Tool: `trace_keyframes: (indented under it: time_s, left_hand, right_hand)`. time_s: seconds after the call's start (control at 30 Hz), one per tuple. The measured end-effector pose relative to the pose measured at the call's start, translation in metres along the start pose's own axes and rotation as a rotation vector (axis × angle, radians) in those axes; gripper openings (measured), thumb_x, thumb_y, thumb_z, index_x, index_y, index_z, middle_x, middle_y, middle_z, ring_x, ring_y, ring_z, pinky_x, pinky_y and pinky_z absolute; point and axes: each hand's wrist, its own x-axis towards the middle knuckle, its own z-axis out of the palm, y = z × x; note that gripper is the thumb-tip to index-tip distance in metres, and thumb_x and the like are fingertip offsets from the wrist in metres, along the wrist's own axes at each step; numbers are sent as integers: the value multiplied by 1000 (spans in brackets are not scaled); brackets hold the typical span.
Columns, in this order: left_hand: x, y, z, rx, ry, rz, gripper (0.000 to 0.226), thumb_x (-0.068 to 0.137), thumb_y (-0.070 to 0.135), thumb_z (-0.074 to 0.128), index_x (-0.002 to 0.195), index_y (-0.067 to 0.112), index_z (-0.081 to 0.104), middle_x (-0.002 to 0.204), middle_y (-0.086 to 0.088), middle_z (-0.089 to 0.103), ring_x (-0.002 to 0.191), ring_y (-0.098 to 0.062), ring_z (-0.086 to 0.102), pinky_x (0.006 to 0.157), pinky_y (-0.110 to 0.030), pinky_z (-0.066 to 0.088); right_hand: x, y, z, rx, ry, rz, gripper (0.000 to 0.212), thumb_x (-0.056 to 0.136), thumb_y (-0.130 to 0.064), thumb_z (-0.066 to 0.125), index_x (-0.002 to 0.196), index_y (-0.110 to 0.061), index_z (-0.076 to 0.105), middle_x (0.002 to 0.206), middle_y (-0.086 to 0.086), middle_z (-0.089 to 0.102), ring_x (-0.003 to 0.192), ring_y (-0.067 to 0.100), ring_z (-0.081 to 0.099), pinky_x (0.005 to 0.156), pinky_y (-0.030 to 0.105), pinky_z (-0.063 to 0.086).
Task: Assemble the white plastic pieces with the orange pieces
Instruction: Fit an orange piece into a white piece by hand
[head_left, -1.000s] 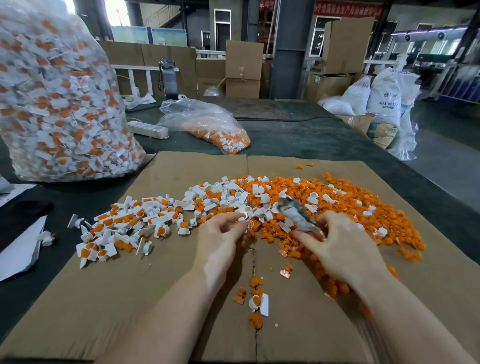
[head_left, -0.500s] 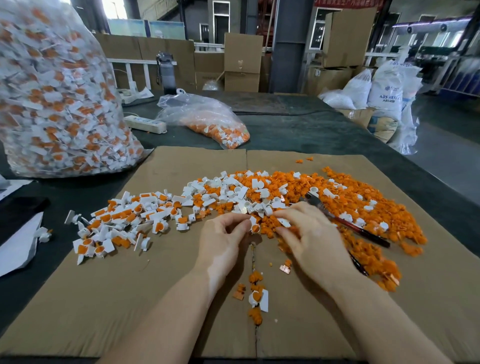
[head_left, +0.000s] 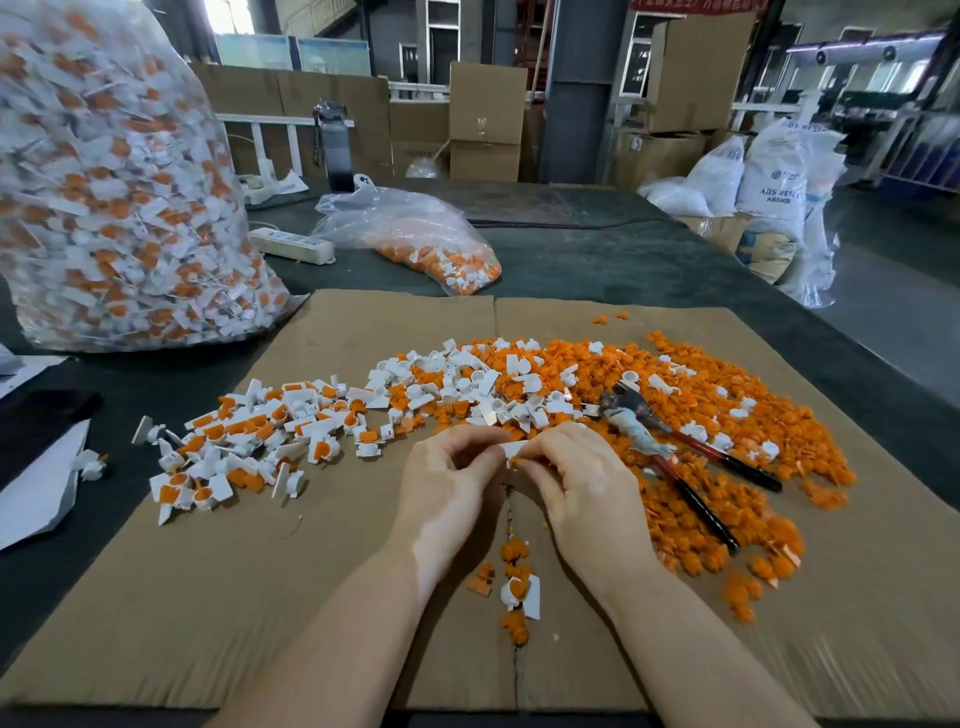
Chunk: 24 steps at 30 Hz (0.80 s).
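Reading "ABS RESIN" on sack

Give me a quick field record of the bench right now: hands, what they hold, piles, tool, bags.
left hand: pinches a small white plastic piece
right hand: pinches the same piece, fingertips meeting the left's
loose orange plastic pieces: heap on the right of the brown cardboard sheet
assembled white-and-orange pieces: spread on the left
red-handled pliers: lying on the orange heap, untouched
large clear bag of assembled pieces: far left
small clear bag of orange pieces: behind the cardboard
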Motion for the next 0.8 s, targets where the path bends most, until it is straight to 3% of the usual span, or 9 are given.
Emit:
trace_keyframes:
  time_s: [0.1, 0.17, 0.33, 0.5, 0.6, 0.8]
  left_hand:
    - [-3, 0, -1, -3, -99, 57, 34, 80, 4, 70, 102, 29, 66, 91, 6, 66, 84, -7, 63, 72, -8, 48]
    - [-4, 1, 1, 81, -121, 106, 36, 78, 9, 73, 110, 25, 65, 94, 12, 65, 84, -5, 61, 71, -6, 45]
    - [-5, 0, -3, 182, 12, 100, 24, 84, 19, 68, 108, 25, 66, 94, 16, 62, 86, 3, 57, 72, -3, 42]
    - [11, -5, -43, 520, 233, 116, 19, 89, 20, 62, 107, 23, 68, 100, 2, 55, 90, -11, 53, 81, -19, 39]
    - [21, -6, -66, 713, 335, 100, 21, 88, 20, 63, 108, 19, 70, 108, -6, 56, 105, -21, 46, 89, -27, 33]
    - [28, -10, -73, 1035, 321, 50, 29, 94, 22, 53, 120, 28, 63, 120, -2, 49, 113, -24, 32, 93, -35, 30]
  right_hand:
    - [-1, 1, 0, 18, 33, 44, 3, 82, -4, 68, 80, -6, 67, 79, 2, 63, 78, 18, 58, 68, 31, 52]
    - [-2, 1, 0, 29, 17, 30, 5, 82, -2, 67, 81, -7, 67, 80, 2, 63, 79, 18, 58, 69, 31, 52]
    - [-5, 4, -3, -31, 67, 29, 9, 81, -2, 68, 89, -7, 70, 83, 2, 66, 82, 16, 61, 78, 18, 43]
    - [-6, 5, 1, -74, 80, 12, 11, 78, 3, 70, 85, -5, 70, 82, 5, 66, 80, 22, 62, 75, 31, 53]
    - [-5, 5, 2, -89, 77, 9, 12, 76, 6, 71, 83, -4, 70, 80, 6, 66, 79, 23, 62, 71, 36, 55]
    - [-5, 6, 3, -126, 29, 52, 13, 75, 7, 70, 79, -6, 70, 75, 6, 63, 73, 25, 60, 64, 38, 53]
